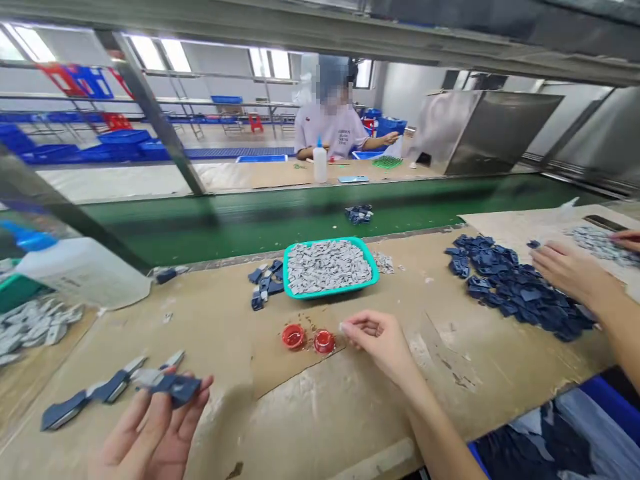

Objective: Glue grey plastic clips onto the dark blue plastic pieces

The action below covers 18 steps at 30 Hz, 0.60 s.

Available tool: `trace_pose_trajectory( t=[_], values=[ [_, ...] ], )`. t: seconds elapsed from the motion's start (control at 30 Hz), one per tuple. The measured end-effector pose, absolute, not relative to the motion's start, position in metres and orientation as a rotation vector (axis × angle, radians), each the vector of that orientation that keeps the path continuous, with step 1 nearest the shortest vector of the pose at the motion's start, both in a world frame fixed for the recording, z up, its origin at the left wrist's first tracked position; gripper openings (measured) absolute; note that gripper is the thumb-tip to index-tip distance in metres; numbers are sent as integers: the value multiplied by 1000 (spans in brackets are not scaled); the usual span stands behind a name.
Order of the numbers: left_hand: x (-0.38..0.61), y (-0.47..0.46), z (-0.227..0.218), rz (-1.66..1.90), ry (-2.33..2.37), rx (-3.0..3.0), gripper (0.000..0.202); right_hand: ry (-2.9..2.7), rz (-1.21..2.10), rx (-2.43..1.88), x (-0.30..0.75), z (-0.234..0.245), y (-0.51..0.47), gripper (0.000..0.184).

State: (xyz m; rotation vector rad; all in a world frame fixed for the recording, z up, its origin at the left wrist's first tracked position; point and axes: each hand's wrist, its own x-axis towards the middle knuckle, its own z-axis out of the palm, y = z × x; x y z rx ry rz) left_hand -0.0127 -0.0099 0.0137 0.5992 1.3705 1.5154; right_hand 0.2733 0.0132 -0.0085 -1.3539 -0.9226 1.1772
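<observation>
In the lower left, my left hand (155, 427) grips a dark blue and grey plastic part (175, 387) between thumb and fingers. Several similar dark blue and grey parts (107, 390) lie on the cardboard just behind it. At the centre my right hand (377, 340) pinches a small whitish piece (345, 327), whose kind I cannot make out. Just left of those fingertips stands a small red cup (325, 341), with another red cup (293, 337) containing liquid beside it. Behind them sits a teal tray (330, 293) full of small grey pieces.
Dark blue parts (530, 297) lie heaped at right, near a co-worker's hand (565, 267). A large squeeze bottle (85, 270) tilts at left beside grey parts (37, 327). Beyond the green conveyor belt (250, 220) sits another person (330, 127). A metal post (155, 113) rises at left.
</observation>
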Motion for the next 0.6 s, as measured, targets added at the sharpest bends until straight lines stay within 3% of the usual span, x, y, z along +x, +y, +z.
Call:
trace_pose_trajectory(
  t=[0.6],
  values=[
    [30, -4, 11, 1445, 1219, 567, 43, -938, 1238, -1414, 247, -25, 16, 32]
  ],
)
